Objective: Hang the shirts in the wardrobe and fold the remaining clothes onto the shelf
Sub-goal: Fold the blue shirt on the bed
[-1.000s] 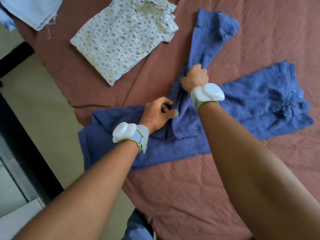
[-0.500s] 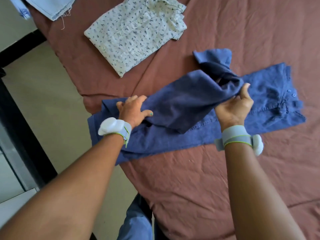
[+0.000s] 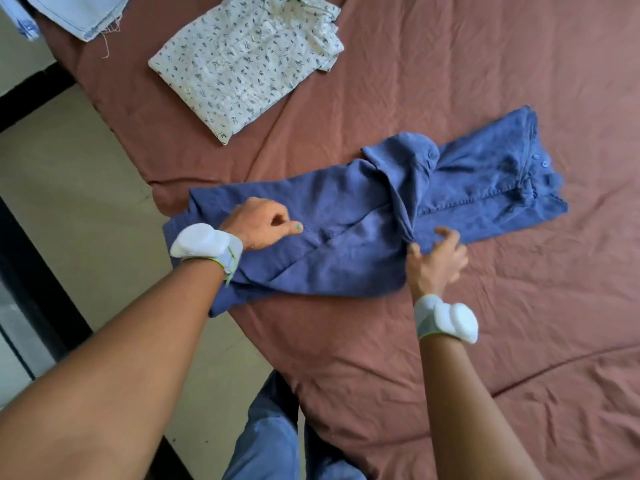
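A blue shirt (image 3: 381, 220) lies lengthwise across a bed covered in a rust-brown sheet (image 3: 485, 81), its near end drooping over the bed's edge. A second ago one sleeve stuck out away from the body; it has since been swung over and now lies folded across the shirt's middle, cuff bunched near the button placket. That narrows the garment to a long strip, so the fold looks about half done, with the lengthwise folds likely next.

The left hand (image 3: 258, 223) rests on the shirt's near end, fingers loosely curled, thumb pressing the cloth flat. The right hand (image 3: 436, 258) is at the shirt's lower edge, fingers curled and pinching the fold of the sleeve; it is slightly blurred. Both wrists carry white bands.

Further up the bed, well apart from the blue one, lies a white patterned shirt (image 3: 246, 64), already folded. At the far left corner the edge of a pale blue garment (image 3: 79, 12) shows. Beyond the bed's edge is a beige tiled floor (image 3: 69, 168) with a dark frame along the left.
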Motion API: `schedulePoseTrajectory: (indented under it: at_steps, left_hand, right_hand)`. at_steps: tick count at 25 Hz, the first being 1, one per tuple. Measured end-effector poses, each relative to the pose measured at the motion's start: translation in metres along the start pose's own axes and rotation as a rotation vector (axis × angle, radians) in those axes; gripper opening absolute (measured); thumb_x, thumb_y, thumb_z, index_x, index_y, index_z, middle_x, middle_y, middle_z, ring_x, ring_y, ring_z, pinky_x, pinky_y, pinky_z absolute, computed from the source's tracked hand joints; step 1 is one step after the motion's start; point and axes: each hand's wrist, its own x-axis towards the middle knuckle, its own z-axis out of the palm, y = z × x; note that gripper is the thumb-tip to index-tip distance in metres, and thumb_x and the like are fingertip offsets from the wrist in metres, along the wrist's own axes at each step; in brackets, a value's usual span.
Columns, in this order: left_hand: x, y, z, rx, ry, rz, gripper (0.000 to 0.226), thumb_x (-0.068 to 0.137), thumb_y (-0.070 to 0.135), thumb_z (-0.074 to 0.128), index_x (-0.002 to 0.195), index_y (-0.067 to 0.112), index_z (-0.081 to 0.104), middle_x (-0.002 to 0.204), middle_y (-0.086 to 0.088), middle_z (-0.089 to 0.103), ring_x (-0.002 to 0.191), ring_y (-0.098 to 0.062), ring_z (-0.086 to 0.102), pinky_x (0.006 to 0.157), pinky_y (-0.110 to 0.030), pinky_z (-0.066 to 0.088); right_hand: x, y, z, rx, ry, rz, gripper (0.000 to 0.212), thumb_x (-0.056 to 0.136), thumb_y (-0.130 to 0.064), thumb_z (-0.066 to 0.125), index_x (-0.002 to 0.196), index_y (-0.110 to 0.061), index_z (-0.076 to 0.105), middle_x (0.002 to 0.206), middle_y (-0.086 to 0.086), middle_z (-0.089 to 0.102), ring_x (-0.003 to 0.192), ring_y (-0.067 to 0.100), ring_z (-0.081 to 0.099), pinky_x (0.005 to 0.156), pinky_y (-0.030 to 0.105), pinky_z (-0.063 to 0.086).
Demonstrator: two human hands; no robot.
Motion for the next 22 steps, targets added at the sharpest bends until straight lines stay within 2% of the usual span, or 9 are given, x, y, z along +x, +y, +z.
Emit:
schedulePoseTrajectory:
  at_steps: [4, 6, 8, 12, 14, 16, 18, 20, 22]
  left_hand:
    - [0.007, 0.054, 0.042, -0.174, -0.012, 0.161, 0.033, 0.079, 0.043, 0.073, 0.096, 0.015, 0.067, 0.088, -0.001, 0.065, 0.089, -0.021, 0.062, 0.083, -0.035, 0.050]
    - [0.011, 0.073, 0.064, -0.031, -0.058, 0.070, 0.050, 0.078, 0.048, 0.070, 0.116, 0.018, 0.057, 0.110, -0.004, 0.062, 0.108, -0.025, 0.057, 0.092, -0.041, 0.047]
    - [0.015, 0.077, 0.081, 0.096, -0.011, -0.029, 0.048, 0.080, 0.044, 0.069, 0.117, 0.018, 0.054, 0.120, -0.006, 0.057, 0.117, -0.029, 0.052, 0.096, -0.044, 0.043]
    - [0.025, 0.074, 0.077, -0.298, 0.044, -0.081, 0.018, 0.074, 0.027, 0.077, 0.081, 0.019, 0.062, 0.088, -0.003, 0.058, 0.086, -0.024, 0.058, 0.084, -0.033, 0.048]
    - [0.030, 0.070, 0.059, -0.439, -0.066, -0.066, 0.018, 0.068, 0.025, 0.074, 0.073, 0.018, 0.058, 0.072, 0.001, 0.056, 0.073, -0.019, 0.052, 0.075, -0.032, 0.045]
    - [0.036, 0.071, 0.035, -0.594, -0.127, -0.049, 0.016, 0.062, 0.024, 0.067, 0.073, 0.016, 0.059, 0.068, 0.001, 0.061, 0.069, -0.016, 0.054, 0.072, -0.034, 0.048]
    - [0.050, 0.080, 0.014, -0.747, -0.145, -0.037, 0.012, 0.070, 0.014, 0.070, 0.078, 0.016, 0.061, 0.065, 0.002, 0.064, 0.061, -0.010, 0.057, 0.064, -0.025, 0.049]
    - [0.065, 0.088, -0.004, -0.669, -0.112, -0.046, 0.010, 0.081, 0.011, 0.071, 0.082, 0.016, 0.063, 0.059, 0.005, 0.063, 0.055, -0.006, 0.054, 0.057, -0.016, 0.045]
    - [0.083, 0.085, -0.009, -0.340, -0.038, -0.047, 0.007, 0.083, 0.018, 0.071, 0.088, 0.015, 0.067, 0.067, -0.001, 0.061, 0.069, -0.015, 0.058, 0.068, -0.020, 0.043]
  right_hand:
    - [0.025, -0.059, 0.017, -0.020, -0.030, -0.395, 0.044, 0.080, -0.015, 0.063, 0.123, -0.008, 0.055, 0.122, 0.019, 0.050, 0.115, 0.039, 0.043, 0.091, 0.045, 0.035]
    - [0.042, -0.076, 0.030, -0.264, -0.146, -0.414, 0.050, 0.084, -0.026, 0.066, 0.128, -0.010, 0.050, 0.128, 0.016, 0.049, 0.120, 0.037, 0.042, 0.094, 0.047, 0.035]
    - [0.058, -0.086, 0.033, -0.417, -0.220, -0.354, 0.041, 0.087, -0.021, 0.062, 0.126, -0.014, 0.053, 0.129, 0.011, 0.053, 0.123, 0.033, 0.044, 0.099, 0.048, 0.034]
    - [0.085, -0.097, 0.010, 0.349, -0.181, -0.247, 0.028, 0.082, -0.002, 0.047, 0.100, -0.011, 0.066, 0.093, 0.001, 0.065, 0.092, 0.017, 0.058, 0.084, 0.020, 0.041]
    - [0.104, -0.099, -0.013, 0.924, -0.160, -0.093, 0.021, 0.082, 0.003, 0.046, 0.086, -0.013, 0.060, 0.078, -0.002, 0.059, 0.076, 0.011, 0.055, 0.072, 0.020, 0.045]
    - [0.134, -0.085, -0.033, 1.250, -0.118, 0.062, 0.015, 0.081, -0.001, 0.049, 0.078, -0.014, 0.057, 0.074, 0.003, 0.057, 0.074, 0.016, 0.053, 0.068, 0.026, 0.048]
    - [0.170, -0.061, -0.046, 1.438, -0.118, 0.159, 0.006, 0.081, -0.012, 0.056, 0.083, -0.011, 0.061, 0.081, 0.009, 0.061, 0.082, 0.025, 0.057, 0.077, 0.034, 0.054]
    - [0.193, -0.035, -0.044, 1.461, -0.145, 0.283, 0.017, 0.089, -0.015, 0.054, 0.101, -0.006, 0.064, 0.098, 0.015, 0.068, 0.093, 0.030, 0.064, 0.089, 0.045, 0.055]
    - [0.197, -0.017, -0.037, 1.164, -0.201, 0.405, 0.010, 0.094, -0.018, 0.052, 0.100, -0.015, 0.059, 0.092, 0.007, 0.066, 0.080, 0.023, 0.066, 0.069, 0.039, 0.057]
